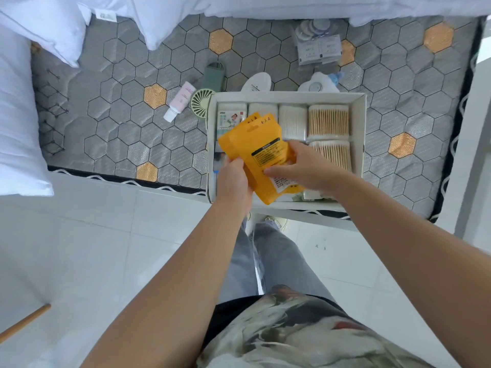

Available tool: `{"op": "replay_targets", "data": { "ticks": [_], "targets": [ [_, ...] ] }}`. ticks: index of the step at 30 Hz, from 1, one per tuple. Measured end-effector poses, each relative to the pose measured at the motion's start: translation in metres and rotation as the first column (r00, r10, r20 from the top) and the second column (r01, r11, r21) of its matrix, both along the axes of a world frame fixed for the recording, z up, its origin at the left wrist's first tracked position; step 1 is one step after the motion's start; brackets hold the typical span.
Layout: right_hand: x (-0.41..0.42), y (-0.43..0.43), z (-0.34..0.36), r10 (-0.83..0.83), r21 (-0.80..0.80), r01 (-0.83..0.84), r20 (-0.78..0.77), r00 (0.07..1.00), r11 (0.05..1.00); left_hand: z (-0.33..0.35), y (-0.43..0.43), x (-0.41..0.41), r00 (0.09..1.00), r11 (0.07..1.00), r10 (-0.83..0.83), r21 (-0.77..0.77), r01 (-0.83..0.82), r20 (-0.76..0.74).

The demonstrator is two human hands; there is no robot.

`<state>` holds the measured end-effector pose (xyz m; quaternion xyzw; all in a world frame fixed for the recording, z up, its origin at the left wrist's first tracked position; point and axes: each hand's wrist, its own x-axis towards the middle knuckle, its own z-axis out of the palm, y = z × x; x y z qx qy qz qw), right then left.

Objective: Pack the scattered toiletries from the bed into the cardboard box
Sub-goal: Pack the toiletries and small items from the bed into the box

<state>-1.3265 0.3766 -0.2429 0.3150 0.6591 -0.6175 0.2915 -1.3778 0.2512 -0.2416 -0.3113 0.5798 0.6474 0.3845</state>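
Observation:
A white cardboard box sits on the mattress near its front edge. Inside lie packs of cotton swabs and white pads. Both hands hold a stack of orange pouches over the box's left half. My left hand grips their lower left edge. My right hand pinches them from the right. Loose on the bed are a pink tube, a green fan, a green case, a white bottle and clear sachets.
The hexagon-patterned mattress carries white pillows at the left and back. A white round item with a blue piece lies behind the box. White tiled floor is below, with a wooden stick at the lower left.

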Motion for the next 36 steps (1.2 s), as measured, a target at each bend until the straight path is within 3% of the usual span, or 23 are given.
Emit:
{"op": "replay_targets", "data": {
  "ticks": [3, 8, 13, 18, 20, 23, 26, 29, 33, 36],
  "targets": [
    [-0.006, 0.007, 0.004, 0.114, 0.066, -0.112, -0.026, 0.993, 0.991, -0.001, -0.014, -0.002, 0.962, 0.951, -0.253, -0.208, 0.229, -0.099],
    [-0.02, 0.012, 0.005, 0.389, 0.166, -0.387, 0.021, 0.921, 0.907, -0.005, -0.053, -0.007, 0.801, 0.755, -0.577, -0.48, 0.448, -0.159],
    [-0.024, -0.01, -0.012, 0.715, 0.341, -0.714, 0.148, 0.683, 0.612, -0.005, -0.075, -0.004, 0.483, 0.412, -0.869, -0.705, 0.577, -0.113],
    [-0.03, -0.024, -0.022, 0.766, 0.402, -0.753, 0.169, 0.621, 0.522, -0.012, -0.072, 0.008, 0.069, 0.17, -0.985, -0.819, 0.548, -0.158],
    [-0.031, -0.026, -0.024, 0.78, 0.414, -0.761, 0.168, 0.603, 0.499, -0.017, -0.069, 0.011, -0.029, 0.1, -0.99, -0.837, 0.538, -0.138],
    [-0.03, -0.026, -0.024, 0.77, 0.381, -0.753, 0.142, 0.622, 0.537, -0.02, -0.066, 0.014, -0.059, 0.06, -0.993, -0.849, 0.526, -0.107],
    [-0.031, -0.03, -0.022, 0.775, 0.39, -0.745, 0.115, 0.622, 0.54, -0.02, -0.068, 0.018, -0.025, 0.082, -0.994, -0.867, 0.491, -0.108],
    [-0.031, -0.042, -0.027, 0.776, 0.466, -0.724, 0.117, 0.62, 0.508, -0.019, -0.071, 0.017, -0.001, 0.069, -0.997, -0.865, 0.497, -0.08],
    [-0.021, -0.045, -0.032, 0.728, 0.553, -0.646, 0.1, 0.678, 0.526, -0.016, -0.071, 0.011, -0.045, 0.023, -0.998, -0.876, 0.481, -0.051],
    [-0.01, -0.04, -0.028, 0.696, 0.604, -0.567, 0.028, 0.718, 0.56, -0.019, -0.065, 0.01, -0.076, 0.119, -0.984, -0.906, 0.406, -0.163]
  ]
}}
